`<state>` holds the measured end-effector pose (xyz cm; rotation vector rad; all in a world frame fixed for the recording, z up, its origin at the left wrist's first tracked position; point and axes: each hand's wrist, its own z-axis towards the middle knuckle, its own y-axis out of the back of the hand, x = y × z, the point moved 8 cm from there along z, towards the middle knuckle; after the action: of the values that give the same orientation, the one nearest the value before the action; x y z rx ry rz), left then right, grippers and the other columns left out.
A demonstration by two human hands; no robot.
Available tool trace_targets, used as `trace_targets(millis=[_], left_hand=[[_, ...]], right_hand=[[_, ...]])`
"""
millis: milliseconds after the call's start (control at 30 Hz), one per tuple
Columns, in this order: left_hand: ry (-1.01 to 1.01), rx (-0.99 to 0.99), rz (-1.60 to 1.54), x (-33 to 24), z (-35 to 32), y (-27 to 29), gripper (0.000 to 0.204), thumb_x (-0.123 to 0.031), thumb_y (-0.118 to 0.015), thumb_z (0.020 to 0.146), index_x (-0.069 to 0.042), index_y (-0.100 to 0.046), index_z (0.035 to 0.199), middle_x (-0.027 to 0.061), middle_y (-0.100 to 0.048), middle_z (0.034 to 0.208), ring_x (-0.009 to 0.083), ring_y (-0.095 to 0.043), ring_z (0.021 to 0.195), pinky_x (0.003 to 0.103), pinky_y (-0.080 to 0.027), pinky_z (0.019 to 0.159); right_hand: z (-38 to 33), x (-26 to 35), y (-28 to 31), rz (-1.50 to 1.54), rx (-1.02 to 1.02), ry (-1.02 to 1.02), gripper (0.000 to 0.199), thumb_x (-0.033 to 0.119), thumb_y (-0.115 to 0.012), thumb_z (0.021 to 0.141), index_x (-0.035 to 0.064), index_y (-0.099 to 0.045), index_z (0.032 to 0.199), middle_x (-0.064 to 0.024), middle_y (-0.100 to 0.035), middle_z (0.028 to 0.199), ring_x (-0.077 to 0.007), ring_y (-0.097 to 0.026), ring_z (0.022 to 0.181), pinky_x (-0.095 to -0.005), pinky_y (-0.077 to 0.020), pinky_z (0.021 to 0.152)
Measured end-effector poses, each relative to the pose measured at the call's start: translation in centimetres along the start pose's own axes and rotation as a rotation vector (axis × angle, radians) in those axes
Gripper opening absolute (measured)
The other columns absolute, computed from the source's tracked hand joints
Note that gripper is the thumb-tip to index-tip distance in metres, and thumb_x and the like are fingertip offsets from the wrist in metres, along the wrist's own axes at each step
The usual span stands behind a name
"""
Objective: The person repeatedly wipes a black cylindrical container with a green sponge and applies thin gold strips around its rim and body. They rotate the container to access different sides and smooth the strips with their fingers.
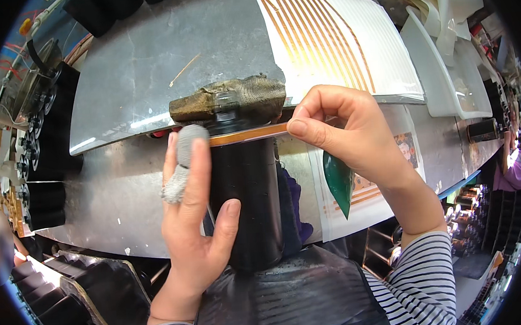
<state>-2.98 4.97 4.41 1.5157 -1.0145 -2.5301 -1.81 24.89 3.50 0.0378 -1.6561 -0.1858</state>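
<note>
A black cylinder (246, 206) lies lengthwise before me, its narrower far end against a worn, dark block (256, 97). Across its far part runs a thin gold strip (249, 134). My right hand (345, 126) pinches the strip's right end between thumb and fingertips, holding it taut past the cylinder's side. A dark green pointed blade-like piece (339, 184) sticks out below that palm; how it is held is hidden. With fingers stretched, my left hand (192, 227) rests along the cylinder's left side, fingertips at the strip's left end. Grey wraps (191, 144) cover some of its fingers.
On the grey metal table (127, 69) lies a white sheet (394, 50) with several gold strips. A translucent bin (448, 77) stands at the right. Another printed sheet (331, 224) lies beneath my right hand. Black cylinders (46, 204) stand along the left; racks flank me.
</note>
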Motion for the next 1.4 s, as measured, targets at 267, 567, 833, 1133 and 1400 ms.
trace_targets(millis=[267,567,833,1133,1400], left_hand=[[-0.225,0.237,0.541,-4.9,2.4,-2.6,0.054,0.005,-0.051,0.079,-0.012,-0.06,0.129,0.0108,-0.058,0.127,0.0359,-0.035,0.137,0.058,-0.008,0.113],[0.327,0.055,-0.583,3.5,-0.5,-2.8,0.112,-0.036,-0.077,0.077,0.005,-0.001,0.149,0.0221,-0.031,0.146,0.0308,-0.038,0.133,0.038,-0.031,0.109],[0.056,0.029,-0.114,1.4,-0.3,-0.1,0.068,-0.017,-0.067,0.085,0.007,-0.037,0.141,0.0242,-0.05,0.134,0.039,-0.04,0.131,0.042,-0.032,0.108],[-0.21,0.212,0.524,-4.1,2.1,-1.9,0.054,0.004,-0.051,0.077,-0.013,-0.062,0.128,0.0138,-0.057,0.129,0.04,-0.036,0.134,0.057,-0.011,0.113],[0.059,0.139,-0.335,0.1,0.7,-1.8,0.097,-0.024,-0.068,0.082,0.002,-0.004,0.15,0.0259,-0.029,0.147,0.0366,-0.033,0.135,0.042,-0.024,0.112]], right_hand=[[0.0,-0.2,0.4,0.099,-0.002,0.026,0.023,0.019,-0.062,0.093,-0.0021,-0.066,0.088,0.0031,-0.058,0.071,-0.0029,-0.048,0.065,-0.0196,-0.0402,0.057],[0.2,0.2,-1.3,0.082,-0.032,0.039,0.014,0.013,-0.071,0.086,0.0003,-0.065,0.083,0.0042,-0.058,0.07,-0.0017,-0.049,0.064,-0.0172,-0.0397,0.058],[0.6,-0.3,-1.4,0.056,-0.024,0.051,0.016,0.014,-0.071,0.086,-0.0008,-0.065,0.084,0.0035,-0.059,0.07,-0.002,-0.05,0.065,-0.0186,-0.0415,0.059],[0.4,-0.5,-1.1,0.034,-0.034,0.032,0.016,0.013,-0.066,0.089,-0.0026,-0.066,0.09,0.0033,-0.059,0.072,-0.0032,-0.051,0.067,-0.0193,-0.042,0.06],[-2.2,-3.4,-2.2,-0.177,-0.017,-0.033,0.031,0.012,-0.059,0.09,-0.0036,-0.06,0.117,-0.0142,-0.065,0.079,-0.0181,-0.063,0.071,-0.0293,-0.0492,0.064]])
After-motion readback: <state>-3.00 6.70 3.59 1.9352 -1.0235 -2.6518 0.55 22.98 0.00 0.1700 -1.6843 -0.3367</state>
